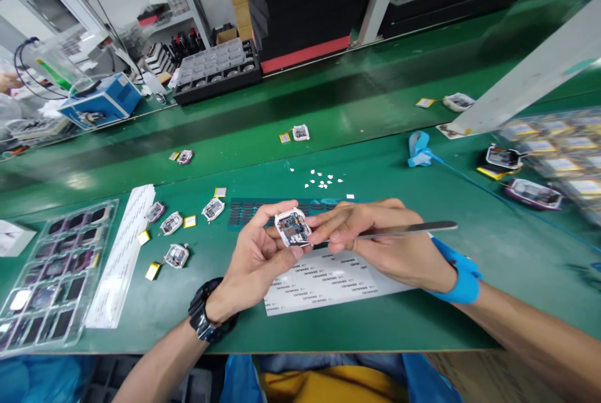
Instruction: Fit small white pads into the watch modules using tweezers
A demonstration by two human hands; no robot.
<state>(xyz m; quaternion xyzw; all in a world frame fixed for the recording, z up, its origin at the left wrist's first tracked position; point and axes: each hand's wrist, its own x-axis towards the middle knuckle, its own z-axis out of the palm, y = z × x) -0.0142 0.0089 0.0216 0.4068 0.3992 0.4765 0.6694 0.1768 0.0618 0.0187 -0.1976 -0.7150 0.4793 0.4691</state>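
My left hand (259, 259) grips a white smartwatch case (292, 228) by its edges, its open side with the circuit board facing me. At the case's right edge, the fingers of my right hand (375, 237) are closed round metal tweezers (413, 228), whose blunt end sticks out to the right. The tips of the tweezers are hidden by my fingers. Below both hands lies a white printed sheet (323, 284). Behind them is a dark strip sheet (244, 212), partly covered, and several small white pieces (323, 179) are scattered farther back.
Several opened watch cases with yellow batteries (176, 255) lie to the left, beside white strips (124, 253) and a clear tray of watch parts (56, 271). On the right are a blue cord (469, 174), a purple case (533, 194) and a battery tray (563, 146). A slanted post (526, 71) stands behind.
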